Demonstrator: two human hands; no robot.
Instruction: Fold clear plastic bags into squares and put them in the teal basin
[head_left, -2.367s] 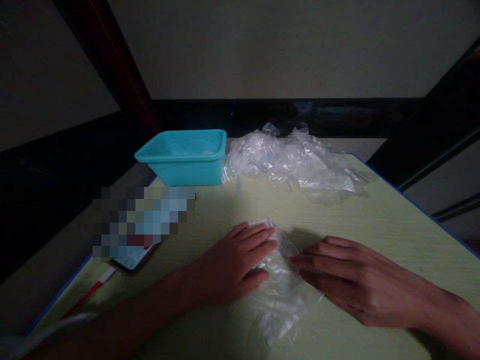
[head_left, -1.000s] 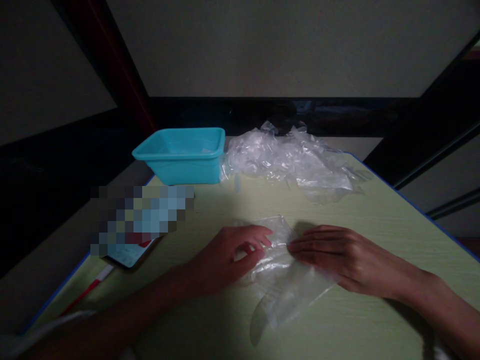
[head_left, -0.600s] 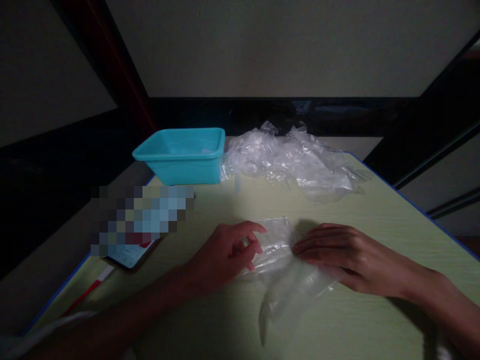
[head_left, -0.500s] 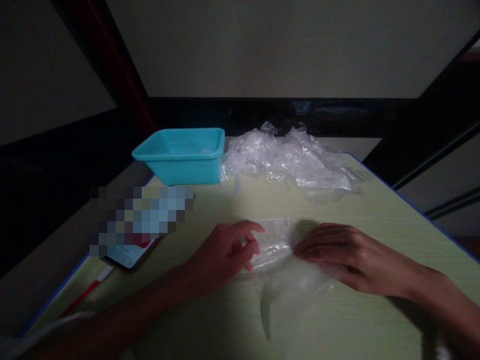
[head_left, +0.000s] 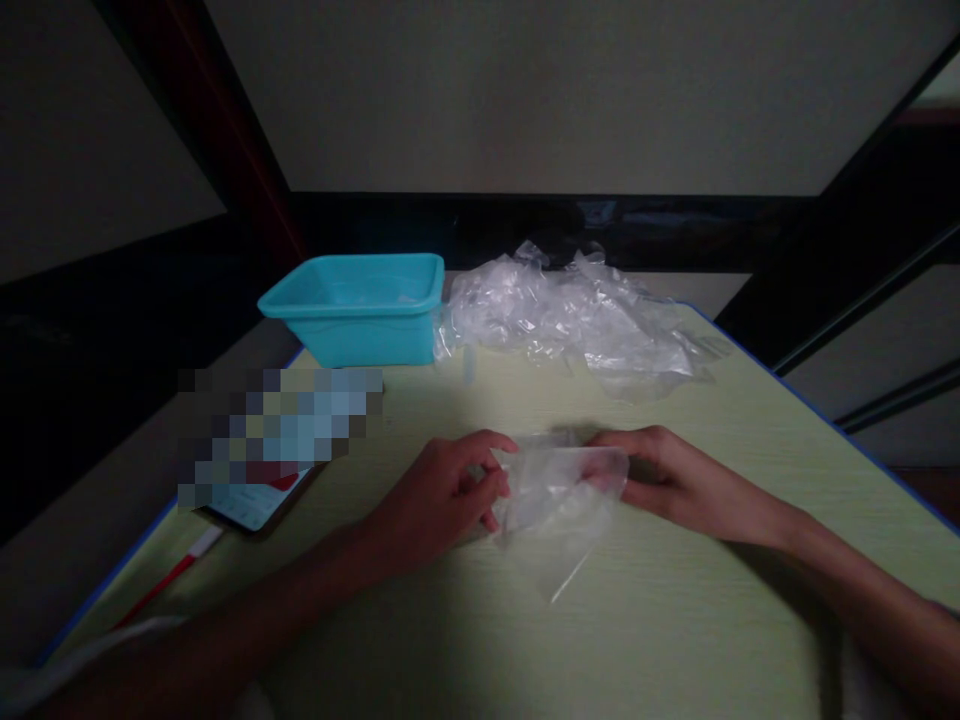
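Observation:
A clear plastic bag (head_left: 559, 520), partly folded over itself, lies low over the table between my two hands. My left hand (head_left: 457, 490) is at its left edge, with thumb and fingers curled closed on the film. From the right, my right hand (head_left: 645, 470) grips the bag's other side, and its fingertips show blurred through the clear layer. One loose corner of the plastic points toward me.
A turquoise plastic basin (head_left: 360, 330) stands at the back left of the table (head_left: 450, 660). Beside it lies a heap of crumpled clear plastic bags (head_left: 570, 310). A phone (head_left: 255, 500) with a red-and-white cable (head_left: 180, 570) rests at the left edge.
My right hand has turned over and lifted the near part of the bag, folding it up over the far part. My left hand keeps its hold at the left edge.

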